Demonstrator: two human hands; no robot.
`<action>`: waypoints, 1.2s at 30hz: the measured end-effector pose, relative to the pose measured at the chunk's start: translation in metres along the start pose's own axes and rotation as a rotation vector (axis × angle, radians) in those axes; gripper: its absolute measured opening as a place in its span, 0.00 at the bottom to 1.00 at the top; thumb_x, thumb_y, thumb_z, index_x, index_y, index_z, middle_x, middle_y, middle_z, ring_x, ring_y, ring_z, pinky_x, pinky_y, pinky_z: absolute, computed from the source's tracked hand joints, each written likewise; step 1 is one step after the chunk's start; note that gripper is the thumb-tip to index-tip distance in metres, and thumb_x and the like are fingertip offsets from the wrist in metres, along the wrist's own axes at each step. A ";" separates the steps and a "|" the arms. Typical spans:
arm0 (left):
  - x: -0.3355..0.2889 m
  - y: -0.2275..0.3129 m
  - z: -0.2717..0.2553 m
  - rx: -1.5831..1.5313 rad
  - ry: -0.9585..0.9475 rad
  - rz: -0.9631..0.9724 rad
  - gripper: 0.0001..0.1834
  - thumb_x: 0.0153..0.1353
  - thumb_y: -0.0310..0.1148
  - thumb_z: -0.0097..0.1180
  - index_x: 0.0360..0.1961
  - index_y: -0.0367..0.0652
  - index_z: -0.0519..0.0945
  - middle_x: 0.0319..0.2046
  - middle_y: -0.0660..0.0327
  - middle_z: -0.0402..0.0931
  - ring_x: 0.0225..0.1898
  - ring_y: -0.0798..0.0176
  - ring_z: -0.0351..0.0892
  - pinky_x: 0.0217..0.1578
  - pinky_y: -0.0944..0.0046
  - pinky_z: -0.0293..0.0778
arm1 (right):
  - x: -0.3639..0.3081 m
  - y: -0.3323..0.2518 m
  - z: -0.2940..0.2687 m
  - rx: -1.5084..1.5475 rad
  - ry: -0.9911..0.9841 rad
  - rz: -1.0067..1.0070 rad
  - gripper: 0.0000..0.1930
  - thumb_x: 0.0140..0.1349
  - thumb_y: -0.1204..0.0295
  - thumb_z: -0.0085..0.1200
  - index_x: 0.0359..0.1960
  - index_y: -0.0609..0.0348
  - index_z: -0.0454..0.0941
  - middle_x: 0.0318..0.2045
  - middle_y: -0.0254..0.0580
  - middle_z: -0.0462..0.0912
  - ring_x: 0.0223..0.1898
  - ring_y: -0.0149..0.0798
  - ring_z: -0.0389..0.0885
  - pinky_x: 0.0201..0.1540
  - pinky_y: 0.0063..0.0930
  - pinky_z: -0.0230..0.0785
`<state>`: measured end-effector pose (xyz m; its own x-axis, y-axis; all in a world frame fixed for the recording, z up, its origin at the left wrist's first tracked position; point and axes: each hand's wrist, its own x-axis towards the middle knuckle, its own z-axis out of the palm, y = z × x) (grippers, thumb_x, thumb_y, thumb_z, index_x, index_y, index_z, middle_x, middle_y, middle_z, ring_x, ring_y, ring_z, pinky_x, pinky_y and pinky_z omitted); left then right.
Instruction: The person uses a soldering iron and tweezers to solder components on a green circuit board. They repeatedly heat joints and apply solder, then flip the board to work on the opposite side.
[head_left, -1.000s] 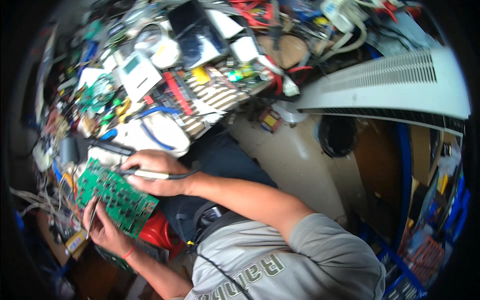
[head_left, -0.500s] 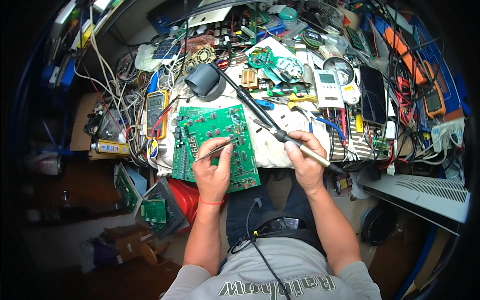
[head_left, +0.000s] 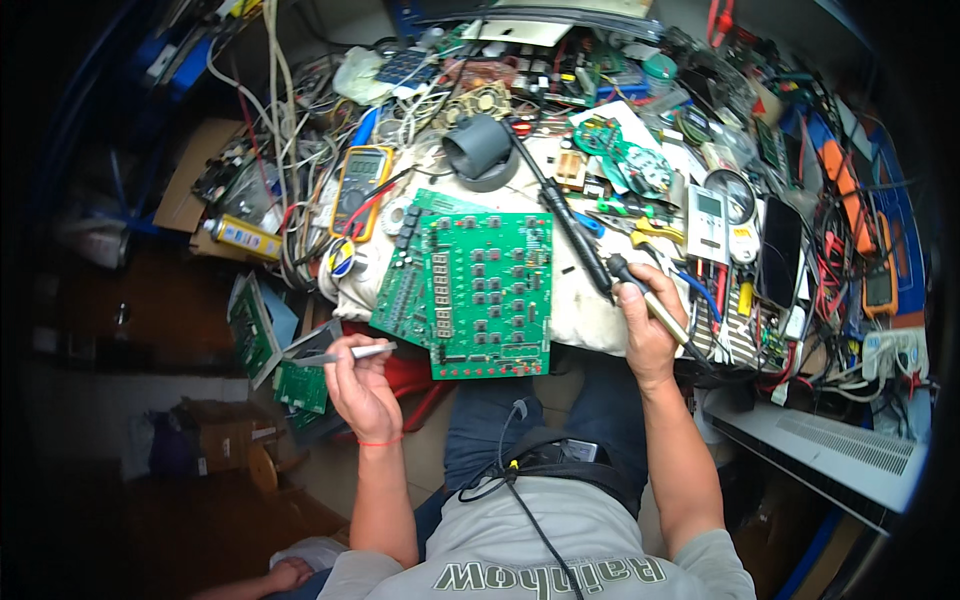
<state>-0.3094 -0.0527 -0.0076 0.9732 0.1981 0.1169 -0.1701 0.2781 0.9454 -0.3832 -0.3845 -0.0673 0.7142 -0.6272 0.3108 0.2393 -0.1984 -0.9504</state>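
Observation:
My left hand (head_left: 362, 392) pinches a pair of metal tweezers (head_left: 372, 351), off the left side of the boards. A green circuit board (head_left: 505, 345) with rows of push buttons and a strip of digit displays lies over a second green board (head_left: 400, 285), its lower part reaching past the bench edge. To the right, my right hand (head_left: 652, 325) grips a soldering iron (head_left: 662, 312) by its cream handle. The iron's front end is close to a long black rod (head_left: 578, 238); I cannot tell whether they touch.
A yellow multimeter (head_left: 361, 190) and grey pipe piece (head_left: 478, 148) stand behind the boards. Pliers (head_left: 657, 232), a white meter (head_left: 708, 222) and a dark phone (head_left: 780, 250) lie right. Cables and parts crowd the back. Another person's hand (head_left: 290, 574) shows at the lower left.
My left hand with the tweezers has moved off the board, left and down. My right hand keeps the iron. The top board looks turned straighter, and the whole view has shifted.

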 end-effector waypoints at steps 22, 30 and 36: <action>-0.051 -0.013 0.006 0.151 -0.073 -0.196 0.11 0.71 0.26 0.66 0.52 0.36 0.86 0.45 0.66 0.80 0.27 0.80 0.67 0.25 0.75 0.60 | 0.094 -0.006 0.061 -0.471 -0.580 -0.617 0.24 0.59 0.85 0.64 0.56 0.49 0.81 0.54 0.50 0.85 0.52 0.56 0.87 0.50 0.42 0.80; 0.003 -0.016 0.006 0.032 0.091 -0.321 0.14 0.74 0.34 0.64 0.50 0.32 0.82 0.23 0.71 0.71 0.18 0.79 0.61 0.19 0.73 0.59 | 0.091 -0.008 0.051 -0.399 -0.430 -0.668 0.25 0.56 0.84 0.69 0.55 0.49 0.81 0.52 0.50 0.86 0.49 0.55 0.88 0.48 0.43 0.82; -0.026 -0.035 0.002 0.011 0.083 -0.377 0.11 0.73 0.32 0.65 0.50 0.36 0.82 0.25 0.71 0.73 0.18 0.78 0.62 0.20 0.73 0.60 | 0.082 -0.008 0.050 -0.416 -0.520 -0.658 0.23 0.53 0.80 0.71 0.52 0.50 0.82 0.52 0.47 0.85 0.49 0.53 0.87 0.48 0.41 0.82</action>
<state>-0.3286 -0.0696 -0.0434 0.9513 0.1593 -0.2638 0.1991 0.3355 0.9207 -0.2937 -0.3969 -0.0335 0.7478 0.1030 0.6559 0.5168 -0.7105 -0.4776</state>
